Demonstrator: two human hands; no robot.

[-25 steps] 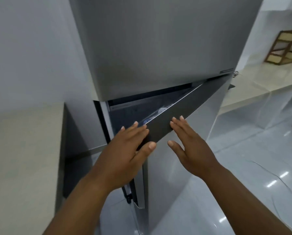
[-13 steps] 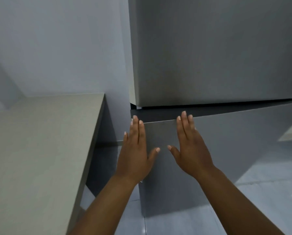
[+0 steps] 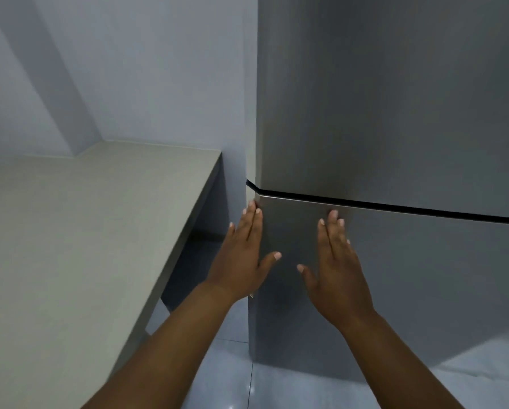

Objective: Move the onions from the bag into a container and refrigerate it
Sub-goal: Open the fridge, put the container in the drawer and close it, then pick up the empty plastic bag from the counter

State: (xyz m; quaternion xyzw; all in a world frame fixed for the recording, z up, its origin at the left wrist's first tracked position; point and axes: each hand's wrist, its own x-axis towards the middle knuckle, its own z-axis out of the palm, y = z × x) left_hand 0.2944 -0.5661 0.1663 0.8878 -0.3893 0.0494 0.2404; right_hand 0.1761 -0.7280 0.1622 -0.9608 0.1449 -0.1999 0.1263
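Both hands lying flat, fingers spread, holding nothing, on the fridge's lower door. Left hand sitting at the door's left edge, fingertips near the top corner; right hand pressing the door face. Door looking shut under the upper door. Onions, container not visible. Surface standing left of fridge

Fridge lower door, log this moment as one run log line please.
step: closing fridge | lower door: flush, looks shut | left hand: open, at door's left edge | right hand: open, flat on door | container: not visible
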